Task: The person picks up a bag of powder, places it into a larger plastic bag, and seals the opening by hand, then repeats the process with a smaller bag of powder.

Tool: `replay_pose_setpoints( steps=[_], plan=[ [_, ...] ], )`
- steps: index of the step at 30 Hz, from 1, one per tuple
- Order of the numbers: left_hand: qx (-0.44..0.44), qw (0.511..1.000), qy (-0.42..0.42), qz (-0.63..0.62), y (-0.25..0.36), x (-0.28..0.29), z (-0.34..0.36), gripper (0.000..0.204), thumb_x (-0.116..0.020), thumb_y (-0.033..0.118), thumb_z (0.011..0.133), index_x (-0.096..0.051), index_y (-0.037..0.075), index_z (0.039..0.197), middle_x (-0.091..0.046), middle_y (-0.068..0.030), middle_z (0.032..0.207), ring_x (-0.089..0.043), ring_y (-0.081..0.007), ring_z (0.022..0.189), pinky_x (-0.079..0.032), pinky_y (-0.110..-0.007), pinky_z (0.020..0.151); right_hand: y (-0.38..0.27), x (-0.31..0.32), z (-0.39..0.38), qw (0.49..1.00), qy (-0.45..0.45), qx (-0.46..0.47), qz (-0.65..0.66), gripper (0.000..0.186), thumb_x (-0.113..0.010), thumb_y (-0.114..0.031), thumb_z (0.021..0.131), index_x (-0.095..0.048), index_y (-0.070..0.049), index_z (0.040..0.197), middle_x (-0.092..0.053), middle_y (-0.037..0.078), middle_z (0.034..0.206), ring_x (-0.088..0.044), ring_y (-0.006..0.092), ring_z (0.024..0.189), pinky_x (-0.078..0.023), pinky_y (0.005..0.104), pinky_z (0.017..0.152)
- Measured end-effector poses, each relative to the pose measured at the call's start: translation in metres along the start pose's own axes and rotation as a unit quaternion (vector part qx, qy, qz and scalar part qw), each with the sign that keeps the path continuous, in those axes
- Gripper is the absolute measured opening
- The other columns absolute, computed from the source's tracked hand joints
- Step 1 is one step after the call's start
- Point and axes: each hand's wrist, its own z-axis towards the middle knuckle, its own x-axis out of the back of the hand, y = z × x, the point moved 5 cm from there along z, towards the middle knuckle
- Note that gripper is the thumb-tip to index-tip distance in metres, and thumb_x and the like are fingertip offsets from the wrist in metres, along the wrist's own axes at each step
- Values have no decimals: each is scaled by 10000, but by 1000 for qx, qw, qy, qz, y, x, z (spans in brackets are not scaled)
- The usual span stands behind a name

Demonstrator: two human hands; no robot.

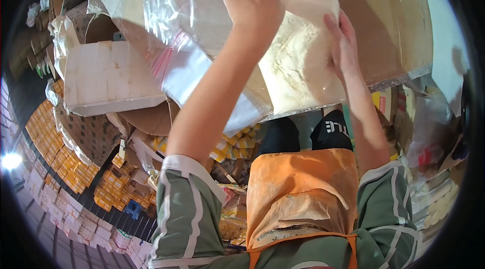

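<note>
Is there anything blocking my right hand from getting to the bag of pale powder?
Nothing visible: your right hand is already against the right side of the bag of pale powder. Your left hand is by its upper left corner, not between them.

I am showing two bare hands, one left hand (254, 4) and one right hand (343, 42). One clear plastic bag of cream-coloured powder (299, 64) is lying on one broad brown tabletop (386, 29). Flat clear plastic bags with pinkish-red strips (191, 71) are overlapping, so I am failing to count them singly. I am wearing one orange cloth apron (303, 180) and two green sleeves with white stripes (184, 213), while two knees in black fabric (279, 135) are showing beyond. One small blue plastic crate (133, 209) is standing and one round white lamp (11, 161) is shining, while small yellow-and-white boxes (63, 163) are crowding together, many dozens, too tightly for me to number exactly
</note>
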Motion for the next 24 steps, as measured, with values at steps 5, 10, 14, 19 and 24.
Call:
replay_pose_setpoints(
  steps=[5, 10, 14, 19, 24],
  plan=[
    [-155, 928, -339, -9, -1, -63, -29, 296, -679, 180, 774, -591, 8, 998, -633, -155, 864, -647, -354, 831, -547, -394, 719, 5, -6, 10, 993, 26, 102, -59, 407, -595, -97, 915, -509, -1, 1300, -649, 91, 1109, -598, 130, 984, -479, 281, 861],
    [-65, 848, -511, -122, 13, -120, -22, 200, -649, 152, 788, -649, 1, 919, -683, -201, 919, -678, -357, 785, -553, -383, 696, 8, -13, 12, 986, 46, 116, -114, 367, -577, -57, 895, -548, -11, 1257, -654, 150, 1104, -640, 208, 978, -493, 322, 866],
    [29, 805, -495, -325, 59, -113, -11, 200, -585, 140, 776, -700, -10, 711, -653, -179, 614, -663, -307, 582, -508, -390, 522, 2, -19, 5, 930, 12, 318, -186, 308, -564, 19, 851, -615, -34, 1149, -638, 143, 1102, -599, 321, 1015, -486, 385, 872],
    [20, 781, -509, -361, 79, -76, -13, 132, -663, 118, 708, -693, -8, 681, -652, -181, 611, -648, -281, 538, -484, -394, 501, -10, -24, 1, 848, -28, 417, -325, 315, -558, 61, 806, -631, -56, 1089, -622, 92, 1038, -558, 290, 1041, -479, 387, 877],
    [-6, 823, -472, -317, 62, -36, -19, 189, -696, 190, 756, -680, 10, 813, -696, -148, 885, -672, -327, 759, -536, -365, 663, -11, -31, 5, 803, -70, 470, -359, 213, -567, 5, 819, -637, -55, 1012, -617, 96, 1013, -545, 285, 1063, -457, 394, 910]
  ],
)
